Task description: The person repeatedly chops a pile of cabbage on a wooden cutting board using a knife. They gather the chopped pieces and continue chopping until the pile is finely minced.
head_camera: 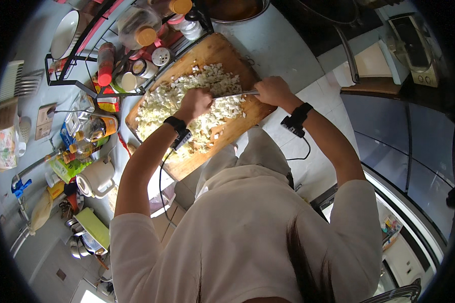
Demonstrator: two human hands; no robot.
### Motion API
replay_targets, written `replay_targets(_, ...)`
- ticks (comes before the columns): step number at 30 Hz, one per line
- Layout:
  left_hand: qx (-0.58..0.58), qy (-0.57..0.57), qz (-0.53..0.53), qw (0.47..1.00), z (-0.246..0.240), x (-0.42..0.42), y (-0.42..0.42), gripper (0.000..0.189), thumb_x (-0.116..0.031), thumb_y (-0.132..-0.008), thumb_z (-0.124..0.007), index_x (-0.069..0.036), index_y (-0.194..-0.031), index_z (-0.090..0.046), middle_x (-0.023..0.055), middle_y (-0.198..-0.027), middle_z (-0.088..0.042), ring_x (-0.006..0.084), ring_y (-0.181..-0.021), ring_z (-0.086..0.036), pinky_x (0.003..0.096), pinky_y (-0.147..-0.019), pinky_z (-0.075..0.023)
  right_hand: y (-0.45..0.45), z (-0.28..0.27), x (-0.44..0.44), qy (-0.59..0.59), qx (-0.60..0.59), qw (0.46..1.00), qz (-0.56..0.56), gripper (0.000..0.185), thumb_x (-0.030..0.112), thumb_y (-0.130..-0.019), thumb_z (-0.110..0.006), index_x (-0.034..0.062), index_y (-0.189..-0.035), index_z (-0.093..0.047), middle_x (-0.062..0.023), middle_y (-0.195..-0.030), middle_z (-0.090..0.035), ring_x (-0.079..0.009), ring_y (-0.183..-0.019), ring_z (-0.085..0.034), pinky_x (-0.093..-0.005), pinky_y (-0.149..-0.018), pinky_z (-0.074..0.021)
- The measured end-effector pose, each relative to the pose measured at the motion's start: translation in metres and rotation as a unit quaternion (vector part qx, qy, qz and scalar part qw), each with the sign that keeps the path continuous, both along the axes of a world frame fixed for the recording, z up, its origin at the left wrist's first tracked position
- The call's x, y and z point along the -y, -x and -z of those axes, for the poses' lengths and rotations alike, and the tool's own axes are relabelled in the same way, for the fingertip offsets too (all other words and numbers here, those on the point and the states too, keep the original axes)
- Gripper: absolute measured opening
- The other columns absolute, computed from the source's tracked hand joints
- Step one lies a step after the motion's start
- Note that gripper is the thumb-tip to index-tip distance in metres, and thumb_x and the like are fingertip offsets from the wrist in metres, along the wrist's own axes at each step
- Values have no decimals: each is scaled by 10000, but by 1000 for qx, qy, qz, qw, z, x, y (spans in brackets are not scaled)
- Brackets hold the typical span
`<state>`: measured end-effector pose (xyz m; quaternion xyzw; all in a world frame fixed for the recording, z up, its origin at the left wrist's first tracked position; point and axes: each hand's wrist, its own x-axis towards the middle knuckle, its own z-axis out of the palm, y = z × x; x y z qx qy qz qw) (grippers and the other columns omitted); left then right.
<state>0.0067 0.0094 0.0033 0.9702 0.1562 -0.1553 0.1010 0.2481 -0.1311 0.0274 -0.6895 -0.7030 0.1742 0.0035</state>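
Note:
A wooden cutting board [231, 47] lies slantwise on the counter before me, much of it covered by chopped pale green and white vegetable [155, 113], probably cabbage. Across the heap runs a knife [233, 94], seen nearly edge-on as a thin metal line. My right hand [274, 91] grips its handle end over the board's right side. At the other end of the blade, above the vegetable pieces, my left hand [196, 103] is closed on it. My fingers hide both ends of the knife.
A black wire rack [72, 57] with jars and bottles borders the board's far left. A metal pot [235, 9] stands beyond it. Oil bottles [95, 128] and a white kettle [95, 178] are at the left. A pan handle [346, 53] juts out on the right.

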Motion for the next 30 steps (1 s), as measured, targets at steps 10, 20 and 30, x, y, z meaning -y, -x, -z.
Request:
replay_targets(10,139,-23,122,982,8,-14,23,250,-291,-806,-609,-68,-696,-635,75,-728,-609,254,-674,-625,350,-600,-524,50,-22,30,33,-20,997,70,194,241,-768,-626,61,-820,-679,-145,-705,-655,-322,-666,-652,-426,-623,-532)
replay_targets(20,63,-32,52,996,-42,35,-27,89,-114,-706,-587,-78,-656,-652,110,-659,-625,278,-677,-637,391,-612,-531,11,61,63,-45,-109,989,91,275,385,-789,-613,130,-851,-694,-141,-760,-665,-323,-725,-650,-439,-668,-525)
replay_targets(30,203,11,97,974,19,-3,48,156,-232,-790,-594,-83,-751,-612,52,-803,-609,228,-728,-626,335,-642,-537,67,-18,42,-32,41,998,38,161,222,-718,-598,95,-693,-694,-105,-694,-656,-299,-681,-674,-436,-575,-537)
